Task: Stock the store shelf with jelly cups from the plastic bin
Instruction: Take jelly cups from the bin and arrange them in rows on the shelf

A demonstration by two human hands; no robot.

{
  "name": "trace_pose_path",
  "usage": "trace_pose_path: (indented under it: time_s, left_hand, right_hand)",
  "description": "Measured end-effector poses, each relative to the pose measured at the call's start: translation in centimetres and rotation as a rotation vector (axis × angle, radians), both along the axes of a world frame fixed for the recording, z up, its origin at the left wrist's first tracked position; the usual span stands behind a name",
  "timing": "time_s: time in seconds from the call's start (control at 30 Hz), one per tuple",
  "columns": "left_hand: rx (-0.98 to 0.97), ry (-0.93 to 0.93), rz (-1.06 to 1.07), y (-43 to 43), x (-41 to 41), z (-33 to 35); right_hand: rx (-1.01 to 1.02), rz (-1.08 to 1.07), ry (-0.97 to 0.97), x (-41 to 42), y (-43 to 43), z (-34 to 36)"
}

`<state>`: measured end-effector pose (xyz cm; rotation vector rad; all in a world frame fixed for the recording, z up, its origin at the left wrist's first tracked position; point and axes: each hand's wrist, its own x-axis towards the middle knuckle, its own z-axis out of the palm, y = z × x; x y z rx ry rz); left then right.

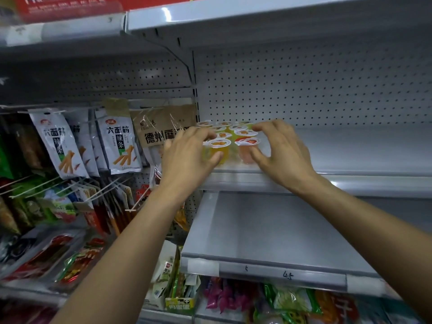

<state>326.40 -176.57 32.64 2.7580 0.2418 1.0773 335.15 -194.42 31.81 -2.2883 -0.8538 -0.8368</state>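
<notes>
Several jelly cups stand in rows at the left end of the grey middle shelf (350, 150). At the front are a yellow jelly cup (218, 146) and a red-orange jelly cup (247, 146). My left hand (187, 157) grips the yellow cup, thumb in front and fingers over its lid. My right hand (280, 150) grips the red-orange cup the same way, thumb at its front and fingers curled over the top. More cups (233, 128) stand behind them toward the pegboard back. The plastic bin is out of view.
Snack packets (117, 146) hang on pegs left of the shelf. A lower grey shelf (280, 230) lies beneath, with a price strip along its edge. Packaged goods (257, 298) fill the bottom shelves. An upper shelf (257, 17) overhangs the work area.
</notes>
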Motion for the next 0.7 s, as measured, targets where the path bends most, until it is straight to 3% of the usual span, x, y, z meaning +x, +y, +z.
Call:
trace_pose_path:
  time_s: [0.13, 0.3, 0.5, 0.7]
  left_hand:
    - [-0.079, -0.059, -0.114, 0.1, -3.2, -2.6]
    - [-0.111, 0.008, -0.089, 2.1, -7.2, -6.9]
    - [-0.111, 0.281, -0.051, 4.9, -12.3, -13.3]
    - [-0.412, 0.472, -0.007, 7.3, -17.4, -22.3]
  right_hand:
    - [0.083, 0.220, -0.071, -3.6, 0.1, -1.6]
    - [-0.064, 0.276, -0.036, -7.5, 1.2, -5.7]
    - [-0.263, 0.313, 0.246, -11.0, 3.8, -12.3]
    - [-0.462, 0.400, 0.496, -14.0, 6.9, -20.4]
